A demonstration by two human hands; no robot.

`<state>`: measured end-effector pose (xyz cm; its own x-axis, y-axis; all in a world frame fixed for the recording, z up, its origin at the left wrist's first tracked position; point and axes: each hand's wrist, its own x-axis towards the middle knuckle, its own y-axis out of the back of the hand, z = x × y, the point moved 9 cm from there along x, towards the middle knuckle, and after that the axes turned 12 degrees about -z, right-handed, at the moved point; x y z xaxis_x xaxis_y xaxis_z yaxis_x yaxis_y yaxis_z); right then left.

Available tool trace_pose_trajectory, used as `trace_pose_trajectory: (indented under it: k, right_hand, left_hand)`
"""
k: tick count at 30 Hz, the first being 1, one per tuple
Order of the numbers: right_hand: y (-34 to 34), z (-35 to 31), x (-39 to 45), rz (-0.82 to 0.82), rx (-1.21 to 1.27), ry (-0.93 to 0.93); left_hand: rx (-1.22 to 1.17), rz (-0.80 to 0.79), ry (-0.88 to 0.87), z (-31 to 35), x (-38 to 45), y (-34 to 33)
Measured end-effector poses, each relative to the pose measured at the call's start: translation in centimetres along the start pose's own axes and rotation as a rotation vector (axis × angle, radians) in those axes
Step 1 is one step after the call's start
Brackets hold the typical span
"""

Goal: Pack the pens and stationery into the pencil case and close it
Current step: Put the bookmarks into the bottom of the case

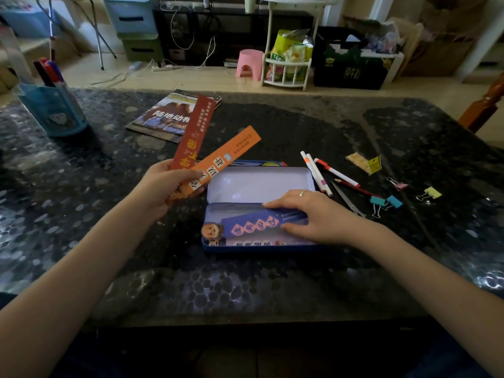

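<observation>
A blue tin pencil case (210, 245) lies open in the middle of the table, its lid (253, 184) folded back. My right hand (313, 214) presses a blue bookmark (253, 223) down into the case's tray, over another card lying there. My left hand (163, 186) holds a dark red bookmark (195, 129) and an orange bookmark (231, 151), fanned out above the table left of the case. Right of the case lie white pens (317, 173), a red pencil (357, 188), a metal ruler (347, 199) and several binder clips (387, 203).
A magazine (163, 115) lies behind the bookmarks. A blue pen holder (54, 110) with markers stands at the far left. A small yellow packet (365, 162) sits at the right. The dark patterned table (245, 290) has a chair post (485, 105) at its right edge.
</observation>
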<state>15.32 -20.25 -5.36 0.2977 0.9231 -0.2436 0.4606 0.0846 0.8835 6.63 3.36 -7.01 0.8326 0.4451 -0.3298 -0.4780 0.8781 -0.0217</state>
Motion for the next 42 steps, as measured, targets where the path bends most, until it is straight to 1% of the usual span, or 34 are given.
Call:
trace_pose_trajectory:
  k: [3,9,13,22,25,31,33,35,38,39,40,41,42]
  right_hand:
    - [0.0,0.5,0.0,-0.079,0.010,-0.033]
    - [-0.2,1.3,-0.2,-0.163,0.038,-0.091]
    - [-1.2,0.9,-0.3,-0.242,0.105,-0.086]
    - [-1.6,0.9,0.1,-0.163,0.263,-0.058]
    - [-1.8,0.8,0.2,-0.171,0.264,-0.057]
    - [-1.9,0.3,0.1,-0.204,0.296,-0.074]
    - [-1.4,0.5,0.2,-0.131,0.340,-0.075]
    - [-0.3,0.9,0.3,0.015,0.399,-0.087]
    - [1.1,2.1,-0.3,0.252,0.512,-0.181]
    - [1.9,2.2,-0.8,0.366,0.481,-0.185]
    - [2.9,1.9,-1.4,0.469,0.386,-0.165]
    - [3.7,1.3,-1.9,0.539,0.273,-0.119]
    - [4.2,0.5,-2.3,0.572,0.177,-0.060]
  left_hand:
    - [0.044,-0.058,-0.004,-0.1,-0.3,-1.2]
    - [0.061,-0.044,0.021,-0.5,-0.1,-1.2]
    - [0.067,-0.046,0.015,-0.6,-0.1,-1.3]
    - [0.049,-0.079,0.051,-1.4,0.4,-1.6]
    - [0.043,-0.100,0.060,-1.6,0.5,-1.8]
    - [0.111,-0.143,0.065,-1.8,0.3,-2.9]
    - [0.114,-0.169,0.056,-1.7,0.2,-3.5]
    - [0.130,-0.196,0.053,-1.7,0.1,-4.0]
    - [0.186,-0.276,0.056,-1.8,-0.5,-5.3]
    - [0.198,-0.315,0.053,-1.9,-0.8,-6.0]
    - [0.210,-0.351,0.049,-1.9,-1.2,-6.7]
    - [0.223,-0.379,0.048,-1.9,-1.5,-7.2]
    - [0.231,-0.397,0.055,-1.9,-1.7,-7.5]
